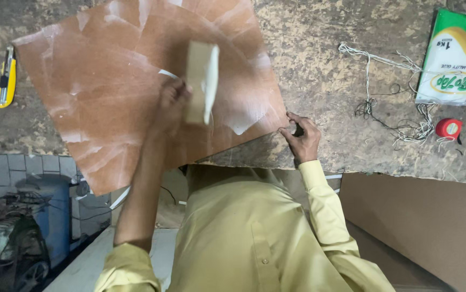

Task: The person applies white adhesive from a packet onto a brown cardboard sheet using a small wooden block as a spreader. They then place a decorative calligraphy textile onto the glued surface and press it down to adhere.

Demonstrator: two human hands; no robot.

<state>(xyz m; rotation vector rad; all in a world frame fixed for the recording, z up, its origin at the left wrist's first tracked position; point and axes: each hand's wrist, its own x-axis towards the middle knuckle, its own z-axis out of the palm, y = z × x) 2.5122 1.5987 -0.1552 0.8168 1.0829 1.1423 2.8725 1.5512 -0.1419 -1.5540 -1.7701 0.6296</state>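
Got the brown laminate sheet (108, 92) lying flat on the rough tabletop (341, 81), one corner hanging off the near edge toward me, and it's streaked all over with white glue. My left hand (171, 105) is wrapped around a flat pale scraper piece (200, 81) loaded with glue, held up on edge over the middle of the sheet. My right hand (300, 138) is pinched narrow on the sheet's right corner, fingertips pressing it to the tabletop so it doesn't skate around. My take on doing this bit well: keep the scraper tilted low and drag in long overlapping strokes out to the edges, because the bare brown patches near the left side and bottom corner look thin on glue. Don't let up with the pinning hand, and keep it out of the wet stuff. The green and white glue pouch (454, 57) sits far right beside a tangle of string (395, 103) and a small red tape measure (449, 128); the yellow utility knife (5, 78) is off to the left.
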